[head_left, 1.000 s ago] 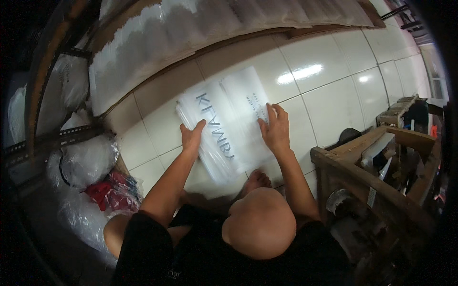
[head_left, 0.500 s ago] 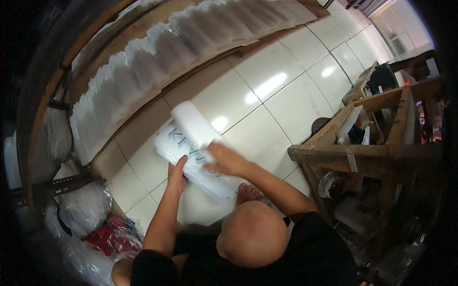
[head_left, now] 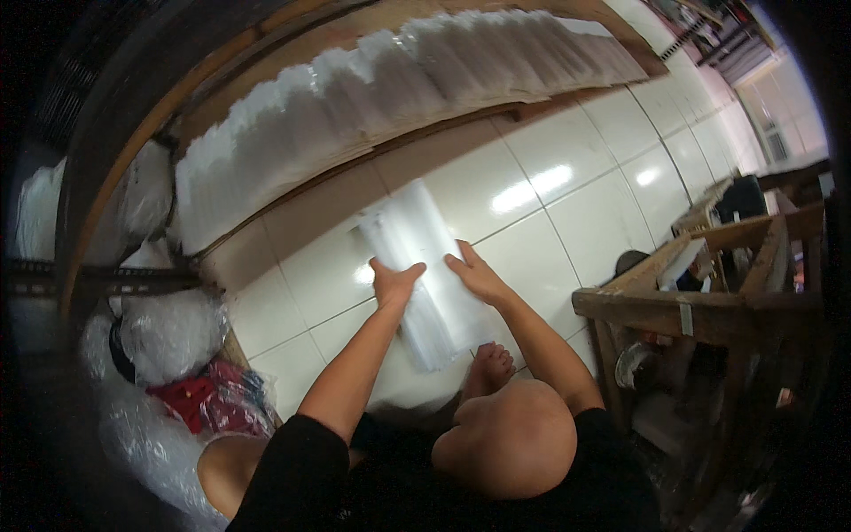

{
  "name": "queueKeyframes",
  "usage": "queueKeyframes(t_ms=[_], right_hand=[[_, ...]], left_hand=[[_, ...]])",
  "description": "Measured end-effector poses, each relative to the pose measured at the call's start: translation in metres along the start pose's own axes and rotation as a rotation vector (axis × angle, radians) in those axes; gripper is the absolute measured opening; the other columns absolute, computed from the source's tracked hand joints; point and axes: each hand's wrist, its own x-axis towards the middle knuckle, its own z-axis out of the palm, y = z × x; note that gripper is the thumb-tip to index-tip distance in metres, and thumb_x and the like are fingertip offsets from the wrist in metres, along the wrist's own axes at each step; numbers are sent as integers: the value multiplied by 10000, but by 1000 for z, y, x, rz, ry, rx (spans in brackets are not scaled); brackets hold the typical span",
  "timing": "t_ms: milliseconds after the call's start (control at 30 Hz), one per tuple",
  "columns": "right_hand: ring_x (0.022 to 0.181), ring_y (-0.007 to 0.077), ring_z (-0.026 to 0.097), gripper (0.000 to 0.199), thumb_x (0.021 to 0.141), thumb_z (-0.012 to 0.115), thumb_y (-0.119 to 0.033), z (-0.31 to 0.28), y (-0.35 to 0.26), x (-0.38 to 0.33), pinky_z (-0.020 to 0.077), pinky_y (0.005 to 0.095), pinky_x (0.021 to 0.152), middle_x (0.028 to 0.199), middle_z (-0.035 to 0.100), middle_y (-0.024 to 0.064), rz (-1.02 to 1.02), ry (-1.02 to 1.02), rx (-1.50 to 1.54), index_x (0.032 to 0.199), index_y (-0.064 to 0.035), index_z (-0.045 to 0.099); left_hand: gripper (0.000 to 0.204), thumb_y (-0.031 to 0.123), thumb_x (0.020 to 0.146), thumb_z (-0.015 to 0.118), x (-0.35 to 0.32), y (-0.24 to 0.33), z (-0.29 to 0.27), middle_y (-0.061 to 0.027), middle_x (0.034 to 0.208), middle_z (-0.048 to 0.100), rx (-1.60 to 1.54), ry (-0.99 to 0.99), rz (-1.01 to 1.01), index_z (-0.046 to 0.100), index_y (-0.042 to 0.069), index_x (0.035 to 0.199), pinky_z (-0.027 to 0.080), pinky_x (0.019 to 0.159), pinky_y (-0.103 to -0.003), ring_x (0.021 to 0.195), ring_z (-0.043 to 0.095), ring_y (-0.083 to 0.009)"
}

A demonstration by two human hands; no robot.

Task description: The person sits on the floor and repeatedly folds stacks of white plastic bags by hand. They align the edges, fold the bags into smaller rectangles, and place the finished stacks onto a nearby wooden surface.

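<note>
A folded stack of translucent white plastic bags (head_left: 430,301) is between my two hands, just above or on the floor; I cannot tell which. My left hand (head_left: 394,284) grips its left edge, with the thumb over the top. On the opposite edge my right hand (head_left: 477,273) holds it the same way, thumb on the upper face and fingers around the side. The fingertips underneath are hidden by the stack. No printing shows clearly on the face turned up.
A long row of white plastic bag stacks (head_left: 381,97) lies on a low wooden board ahead. At the left are clear plastic bundles (head_left: 173,337) and red wrapped goods (head_left: 191,399). A wooden frame (head_left: 700,306) stands on the right. My bare foot (head_left: 494,363) rests on the tiled floor (head_left: 585,204).
The stack has been folded over, hiding its dark printing. My right hand has moved from across the top to the right edge. The whole view has shifted slightly.
</note>
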Motion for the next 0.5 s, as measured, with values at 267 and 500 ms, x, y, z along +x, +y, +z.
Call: queueKeyframes(t_ms=[267,500], right_hand=[[1196,187,475,505,1010,496,-223,1,-56,-55,387,313,1014,1339,496,138,-498,233,-59,1424,21,341],[1226,237,501,777,998,337,-609,-17,-52,-70,365,358,1075,1320,506,156,-569,2,395,1480,-3,280]], left_hand=[[705,179,761,796,-65,76,-23,-220,1154,608,-197,64,505,372,-9,1291,495,918,-393,1029,625,-322],[1061,180,684,908,-73,30,-20,-163,1294,484,151,64,1057,156,40,1419,430,1011,-382,1135,555,-287]])
